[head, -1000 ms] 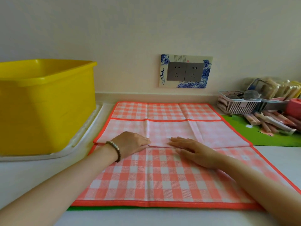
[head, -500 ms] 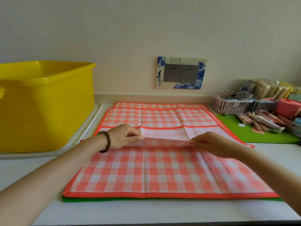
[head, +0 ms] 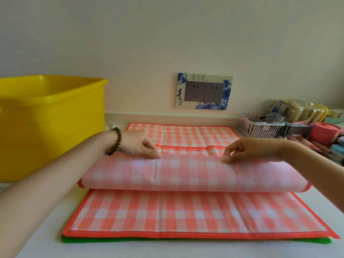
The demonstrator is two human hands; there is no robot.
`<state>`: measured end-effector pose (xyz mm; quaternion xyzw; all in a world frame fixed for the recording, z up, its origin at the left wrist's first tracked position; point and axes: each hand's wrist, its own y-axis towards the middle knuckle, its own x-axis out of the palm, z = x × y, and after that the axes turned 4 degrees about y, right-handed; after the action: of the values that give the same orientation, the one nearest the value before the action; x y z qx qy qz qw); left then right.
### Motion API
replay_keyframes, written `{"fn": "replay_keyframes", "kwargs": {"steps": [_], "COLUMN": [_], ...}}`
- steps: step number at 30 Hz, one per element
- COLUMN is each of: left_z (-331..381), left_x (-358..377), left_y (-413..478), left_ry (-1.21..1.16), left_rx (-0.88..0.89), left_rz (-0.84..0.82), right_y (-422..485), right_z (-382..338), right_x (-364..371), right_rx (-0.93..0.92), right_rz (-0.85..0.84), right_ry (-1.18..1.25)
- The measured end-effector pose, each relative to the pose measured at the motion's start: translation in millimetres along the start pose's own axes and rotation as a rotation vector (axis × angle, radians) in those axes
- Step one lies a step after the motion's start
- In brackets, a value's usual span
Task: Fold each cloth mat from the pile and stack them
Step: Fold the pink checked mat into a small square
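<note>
An orange-and-white checked cloth mat is lifted off the pile, folded over so its pale underside faces me. My left hand, with a bead bracelet at the wrist, pinches its upper edge on the left. My right hand pinches the same edge on the right. Beneath it another checked mat lies flat, and under that a green mat shows only along the front edge.
A big yellow tub stands at the left on a white tray. At the right are a white basket, a pink lidded pot and assorted packets. A double wall socket sits behind. The white counter lies around the pile.
Both hands went from pressing flat on the folded mat to pinching its fold and lifting it up and toward me, so the folded mat now hangs above the pile.
</note>
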<state>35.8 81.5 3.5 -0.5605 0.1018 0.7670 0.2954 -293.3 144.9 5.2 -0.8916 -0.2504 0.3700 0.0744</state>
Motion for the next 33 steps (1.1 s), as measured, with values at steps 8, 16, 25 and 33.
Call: {"fn": "replay_keyframes", "kwargs": {"steps": [8,16,25,33], "left_z": [31,19,0,-7], "left_x": [36,72,84,101], "left_y": [5,27,63,72], "left_ry": [0.030,0.318,0.262,0.346], "left_rx": [0.211,0.135,0.023,-0.027], "left_rz": [0.240,0.209,0.111,0.068], "right_y": [48,89,128,146], "right_z": [15,42,57,68], "right_x": [-12,-17,-20,-9], "right_rx": [0.092,0.093,0.053,0.071], "right_rz": [0.150,0.302,0.477,0.605], "right_ry": [-0.070,-0.172,-0.214,-0.208]}}
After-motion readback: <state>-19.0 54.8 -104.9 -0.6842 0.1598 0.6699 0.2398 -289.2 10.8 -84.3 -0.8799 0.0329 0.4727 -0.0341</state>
